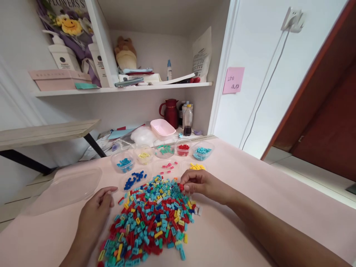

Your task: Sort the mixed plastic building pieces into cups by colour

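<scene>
A heap of small mixed toy building bricks (155,218) in red, blue, yellow, green and other colours spreads over the pink table covering. My right hand (201,185) is at the heap's far right edge, pinching a small red toy brick (181,187) between thumb and fingertips. To the left of the heap, my left hand (97,205) rests with its index finger stretched out and the others loosely bent, holding nothing visible. Just behind the heap, clear tubs hold sorted bricks: dark blue bricks (135,180), pink bricks (168,167) and yellow bricks (197,167).
Farther back, more tubs contain blue bricks (124,164), pale yellow bricks (144,157), green bricks (164,149), red bricks (183,149) and light blue bricks (202,152). A clear lid-like tray (69,187) lies left. Behind stand a pink basin (162,128), red jug (170,113) and bottle (188,120).
</scene>
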Demonstrator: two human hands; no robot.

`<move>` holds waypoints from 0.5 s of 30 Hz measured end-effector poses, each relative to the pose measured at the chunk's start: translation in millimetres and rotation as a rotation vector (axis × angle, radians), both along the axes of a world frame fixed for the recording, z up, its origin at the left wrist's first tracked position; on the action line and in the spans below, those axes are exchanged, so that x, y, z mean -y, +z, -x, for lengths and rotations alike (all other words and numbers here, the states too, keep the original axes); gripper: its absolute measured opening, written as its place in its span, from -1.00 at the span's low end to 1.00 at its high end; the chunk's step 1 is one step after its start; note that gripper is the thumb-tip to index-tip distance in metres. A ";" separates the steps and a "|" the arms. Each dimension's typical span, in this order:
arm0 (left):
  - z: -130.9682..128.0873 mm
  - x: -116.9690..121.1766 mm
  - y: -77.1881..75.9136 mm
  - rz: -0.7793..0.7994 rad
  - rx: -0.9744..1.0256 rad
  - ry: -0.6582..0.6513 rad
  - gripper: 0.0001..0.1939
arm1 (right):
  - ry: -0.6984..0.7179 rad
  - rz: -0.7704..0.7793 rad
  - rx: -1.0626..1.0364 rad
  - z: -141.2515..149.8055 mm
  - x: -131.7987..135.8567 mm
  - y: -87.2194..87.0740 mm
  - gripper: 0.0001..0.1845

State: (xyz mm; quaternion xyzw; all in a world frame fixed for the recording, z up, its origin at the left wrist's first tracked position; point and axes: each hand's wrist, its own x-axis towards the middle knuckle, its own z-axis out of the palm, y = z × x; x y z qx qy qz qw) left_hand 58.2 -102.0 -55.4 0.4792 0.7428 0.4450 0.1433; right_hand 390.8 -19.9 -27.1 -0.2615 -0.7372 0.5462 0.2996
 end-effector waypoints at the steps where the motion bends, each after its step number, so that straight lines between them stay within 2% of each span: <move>1: 0.5 -0.1 0.2 0.002 -0.004 0.002 -0.61 | 0.009 0.096 -0.054 0.1 0.6 0.0 -0.75; 3: 1.5 -0.5 0.0 -0.001 -0.010 0.006 -0.63 | 0.016 0.240 -0.148 0.9 1.7 -0.2 -0.72; 7: 2.9 -1.5 -0.6 -0.010 -0.020 0.009 -0.66 | 0.016 0.425 -0.313 2.7 1.7 0.3 -0.69; 11: 3.8 -1.7 -1.3 -0.021 -0.026 0.003 -0.66 | -0.008 0.557 -0.399 2.5 -1.7 -0.7 -0.72; 15: 5.4 -2.2 -4.3 -0.013 -0.016 -0.002 -0.65 | -0.123 0.645 -0.415 2.6 -4.0 -1.8 -0.80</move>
